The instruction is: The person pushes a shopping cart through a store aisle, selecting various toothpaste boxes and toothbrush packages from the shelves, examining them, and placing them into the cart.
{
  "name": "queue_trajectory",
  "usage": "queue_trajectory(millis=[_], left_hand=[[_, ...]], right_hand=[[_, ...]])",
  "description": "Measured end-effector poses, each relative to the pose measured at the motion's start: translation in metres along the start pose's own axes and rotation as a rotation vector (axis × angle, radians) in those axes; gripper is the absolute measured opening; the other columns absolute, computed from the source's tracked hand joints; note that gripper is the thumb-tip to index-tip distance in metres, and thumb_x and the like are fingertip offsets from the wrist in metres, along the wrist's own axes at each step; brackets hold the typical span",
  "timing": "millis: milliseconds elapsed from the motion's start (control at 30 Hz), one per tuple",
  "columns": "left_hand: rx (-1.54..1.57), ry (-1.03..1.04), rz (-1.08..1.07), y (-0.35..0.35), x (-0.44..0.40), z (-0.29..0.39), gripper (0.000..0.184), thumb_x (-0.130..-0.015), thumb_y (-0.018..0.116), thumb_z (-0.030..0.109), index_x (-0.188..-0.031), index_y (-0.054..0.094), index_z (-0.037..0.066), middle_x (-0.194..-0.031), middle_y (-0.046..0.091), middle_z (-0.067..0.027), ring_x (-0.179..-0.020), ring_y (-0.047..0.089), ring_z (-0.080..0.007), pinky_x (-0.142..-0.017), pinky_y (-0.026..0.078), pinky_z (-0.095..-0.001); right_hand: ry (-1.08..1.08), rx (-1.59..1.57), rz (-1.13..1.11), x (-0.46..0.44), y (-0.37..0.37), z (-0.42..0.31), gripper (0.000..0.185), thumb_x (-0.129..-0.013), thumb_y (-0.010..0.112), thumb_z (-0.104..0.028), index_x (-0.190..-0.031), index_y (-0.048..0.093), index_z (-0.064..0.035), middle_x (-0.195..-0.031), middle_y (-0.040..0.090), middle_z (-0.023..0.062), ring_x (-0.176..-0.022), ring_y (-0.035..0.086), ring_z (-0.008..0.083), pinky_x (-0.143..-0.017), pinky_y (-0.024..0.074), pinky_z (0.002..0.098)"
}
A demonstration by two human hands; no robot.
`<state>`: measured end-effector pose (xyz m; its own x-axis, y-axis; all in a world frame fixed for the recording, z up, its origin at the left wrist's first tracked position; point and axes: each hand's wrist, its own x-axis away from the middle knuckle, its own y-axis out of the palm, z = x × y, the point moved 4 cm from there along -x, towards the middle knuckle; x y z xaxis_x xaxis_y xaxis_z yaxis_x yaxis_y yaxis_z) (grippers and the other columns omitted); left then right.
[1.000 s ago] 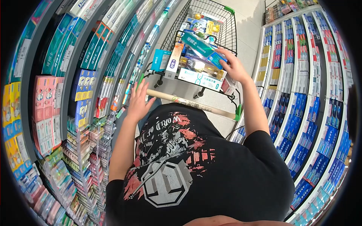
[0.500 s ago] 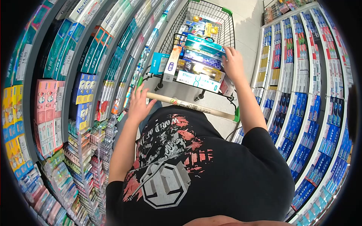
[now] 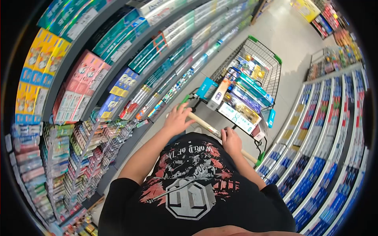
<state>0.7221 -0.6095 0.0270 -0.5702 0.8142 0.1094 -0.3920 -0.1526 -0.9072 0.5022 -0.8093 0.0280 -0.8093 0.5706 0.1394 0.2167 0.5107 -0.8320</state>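
A beige cart handle [image 3: 204, 125] crosses in front of the black shirt. My left hand [image 3: 177, 121] is closed around its left end, beside the green end piece. Farther right, my right hand [image 3: 231, 141] is on the same handle with its fingers curled; part of its grip is hidden. Beyond the handle is the wire shopping cart [image 3: 278, 74], loaded with several boxes. Among them are a teal box [image 3: 252, 87] lying across the load, a white box [image 3: 237, 118] near the handle and an orange-and-white box [image 3: 219, 94]. A light-blue box [image 3: 206, 89] sits at the cart's left edge.
Shelves of boxed goods [image 3: 147, 55] curve along the left side, with hanging packets [image 3: 59, 165] lower down. On the right stands a shelf unit [image 3: 311, 129] with rows of blue, red and white boxes. Pale floor [image 3: 275, 23] shows beyond the cart.
My right hand has left the boxes in the cart and come back to the handle. The teal box now lies among the other boxes. The view has turned, and the cart appears lower and farther right.
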Motion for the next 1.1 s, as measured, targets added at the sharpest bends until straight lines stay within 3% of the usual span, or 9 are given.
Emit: queue_trajectory(millis=[100, 233, 567, 700, 933, 1100], left_hand=[[0.004, 0.029, 0.023, 0.004, -0.012, 0.003, 0.060, -0.099, 0.064, 0.055, -0.138, 0.058, 0.009, -0.157, 0.042, -0.0148, -0.140, 0.045, -0.0433, -0.113, 0.044, -0.0519], [0.031, 0.022, -0.009, 0.005, -0.033, 0.009, 0.060, -0.100, 0.063, 0.055, -0.139, 0.055, 0.010, -0.159, 0.040, -0.0137, -0.140, 0.045, -0.0439, -0.113, 0.045, -0.0523], [0.052, 0.068, 0.016, 0.008, -0.106, 0.008, 0.061, -0.099, 0.063, 0.057, -0.142, 0.054, 0.014, -0.160, 0.040, -0.0094, -0.134, 0.048, -0.0447, -0.110, 0.047, -0.0533], [0.041, 0.105, 0.057, -0.002, -0.137, 0.013, 0.060, -0.100, 0.063, 0.054, -0.140, 0.054, 0.011, -0.158, 0.042, -0.0117, -0.124, 0.054, -0.0448, -0.108, 0.047, -0.0509], [0.087, 0.024, -0.044, -0.012, -0.188, 0.021, 0.067, -0.099, 0.064, 0.055, -0.148, 0.050, 0.012, -0.163, 0.038, -0.0083, -0.123, 0.057, -0.0429, -0.107, 0.050, -0.0503], [0.066, 0.085, -0.012, -0.012, -0.216, 0.021, 0.066, -0.100, 0.066, 0.048, -0.152, 0.046, 0.012, -0.167, 0.034, -0.0079, -0.123, 0.060, -0.0411, -0.103, 0.053, -0.0500]], right_hand=[[-0.044, 0.116, 0.072, -0.008, -0.002, 0.008, 0.036, -0.106, 0.058, -0.038, -0.091, 0.065, -0.0063, -0.085, 0.071, 0.0160, -0.079, 0.070, 0.0391, -0.068, 0.0546, 0.0515], [-0.082, 0.183, 0.139, -0.023, -0.004, 0.020, 0.038, -0.105, 0.059, -0.036, -0.083, 0.064, -0.0058, -0.079, 0.069, 0.0161, -0.075, 0.070, 0.0385, -0.065, 0.0546, 0.0506], [0.011, 0.215, 0.144, -0.081, -0.024, 0.035, 0.042, -0.106, 0.055, -0.038, -0.083, 0.065, -0.0049, -0.084, 0.071, 0.0193, -0.075, 0.069, 0.0435, -0.069, 0.0544, 0.0549], [0.014, 0.246, 0.182, -0.108, -0.031, 0.038, 0.043, -0.106, 0.054, -0.039, -0.083, 0.066, -0.0048, -0.085, 0.072, 0.0196, -0.076, 0.070, 0.0424, -0.069, 0.0548, 0.0535], [0.090, 0.273, 0.127, -0.154, -0.047, 0.052, 0.047, -0.107, 0.049, -0.043, -0.086, 0.069, -0.0056, -0.088, 0.074, 0.0188, -0.083, 0.072, 0.0414, -0.077, 0.0559, 0.0535], [0.074, 0.293, 0.165, -0.185, -0.056, 0.064, 0.049, -0.106, 0.050, -0.043, -0.082, 0.068, -0.0044, -0.085, 0.073, 0.0191, -0.081, 0.071, 0.0411, -0.074, 0.0561, 0.0526]])
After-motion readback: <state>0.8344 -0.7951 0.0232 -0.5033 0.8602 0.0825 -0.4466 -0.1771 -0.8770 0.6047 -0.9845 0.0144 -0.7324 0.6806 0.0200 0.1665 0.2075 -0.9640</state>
